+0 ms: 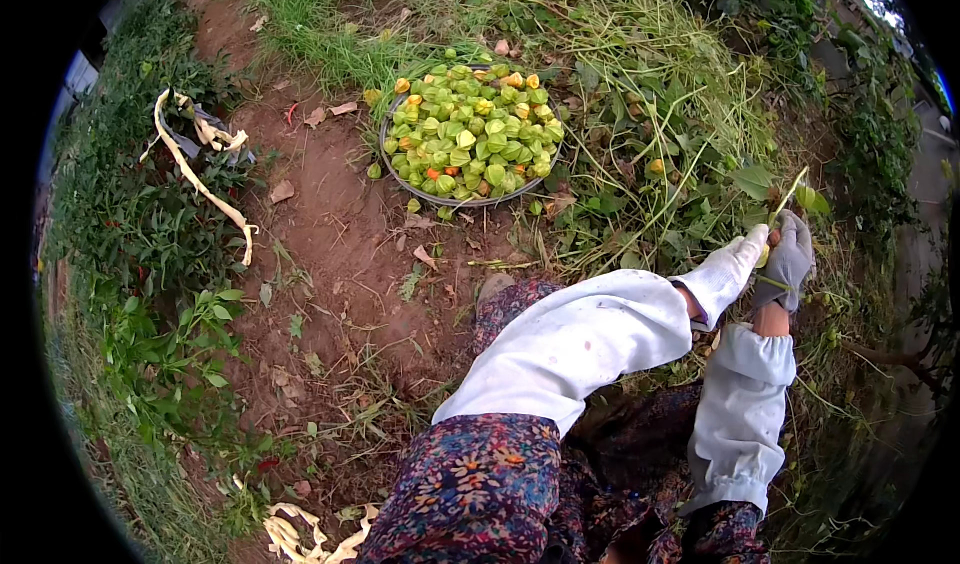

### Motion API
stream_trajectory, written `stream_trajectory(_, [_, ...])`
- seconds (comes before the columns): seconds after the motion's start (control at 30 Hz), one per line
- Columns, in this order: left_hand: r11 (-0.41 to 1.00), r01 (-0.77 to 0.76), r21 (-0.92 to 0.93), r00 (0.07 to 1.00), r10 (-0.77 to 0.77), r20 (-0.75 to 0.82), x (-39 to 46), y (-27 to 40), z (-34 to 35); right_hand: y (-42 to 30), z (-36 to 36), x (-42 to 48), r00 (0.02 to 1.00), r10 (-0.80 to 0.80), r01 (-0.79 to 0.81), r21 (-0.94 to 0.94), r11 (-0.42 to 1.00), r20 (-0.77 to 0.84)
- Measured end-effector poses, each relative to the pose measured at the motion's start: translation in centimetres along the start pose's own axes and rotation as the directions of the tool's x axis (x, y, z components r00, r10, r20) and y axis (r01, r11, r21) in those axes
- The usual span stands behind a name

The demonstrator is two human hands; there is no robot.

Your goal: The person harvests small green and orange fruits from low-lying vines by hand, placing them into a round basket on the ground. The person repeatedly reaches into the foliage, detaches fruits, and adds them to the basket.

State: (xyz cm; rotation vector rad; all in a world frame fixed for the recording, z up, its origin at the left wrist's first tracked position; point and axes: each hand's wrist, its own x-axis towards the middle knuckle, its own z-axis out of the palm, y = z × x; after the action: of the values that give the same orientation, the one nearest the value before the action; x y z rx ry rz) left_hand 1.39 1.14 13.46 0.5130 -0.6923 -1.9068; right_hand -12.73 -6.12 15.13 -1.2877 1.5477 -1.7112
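Note:
At the right, my two gloved hands meet over pulled plants. My right hand (786,258), in a greyish glove, grips a green plant stem (795,187) with a few leaves on it. Reaching across, my left hand (726,271) in a white glove has its fingertips against a yellowish husked fruit (763,256) beside that stem. Its thumb is hidden, so its hold on the fruit is unclear. Farther off, a round shallow basin (481,202) stands on the soil, heaped with green and orange husked physalis fruits (465,128).
Pulled vines (675,121) lie heaped right of the basin. Pepper plants (150,211) with red peppers border the bare soil (337,219) on the left. A twisted pale strip (202,186) hangs over them; more pale strips (292,530) lie at the lower left.

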Motion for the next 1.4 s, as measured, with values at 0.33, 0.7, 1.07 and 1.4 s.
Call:
stream_trajectory(0.33, [0.951,0.266,0.157,0.949,-0.230,-0.216,-1.0,-0.5,-6.6,-13.0,16.7,1.5,0.558,-0.158,0.201,0.051,0.978,0.814])
stream_trajectory(0.7, [0.948,0.316,-0.030,0.946,-0.312,0.092,-0.1,3.5,-7.1,-5.2,2.4,-2.8,0.829,0.432,-0.463,0.001,0.887,0.356])
stream_trajectory(1.07, [-0.068,-0.235,0.970,0.941,0.232,0.245,-1.5,-0.2,-3.0,0.5,-1.9,-6.8,0.799,0.423,-0.568,0.304,0.765,0.427])
stream_trajectory(1.4, [0.109,-0.242,0.964,0.965,-0.073,0.251,-2.1,0.8,1.7,3.2,-2.2,-6.1,0.880,0.336,-0.415,0.197,0.888,0.336])
